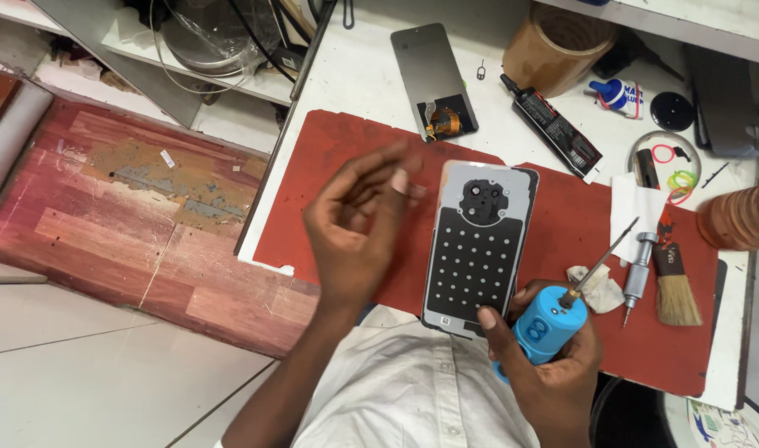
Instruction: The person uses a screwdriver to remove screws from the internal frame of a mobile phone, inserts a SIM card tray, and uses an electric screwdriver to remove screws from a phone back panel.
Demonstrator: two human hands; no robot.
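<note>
At frame centre on a red mat (562,224), an opened phone (477,246) shows its dotted black inner plate, left hand (359,228) loosely curled above, right hand (545,357) gripping a blue electric screwdriver (549,319) beside a brush (674,286).

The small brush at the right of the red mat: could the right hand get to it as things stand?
Probably not without freeing itself first. The right hand is wrapped around a blue electric screwdriver. The brush lies close by on the red mat, nothing covering it.
</note>
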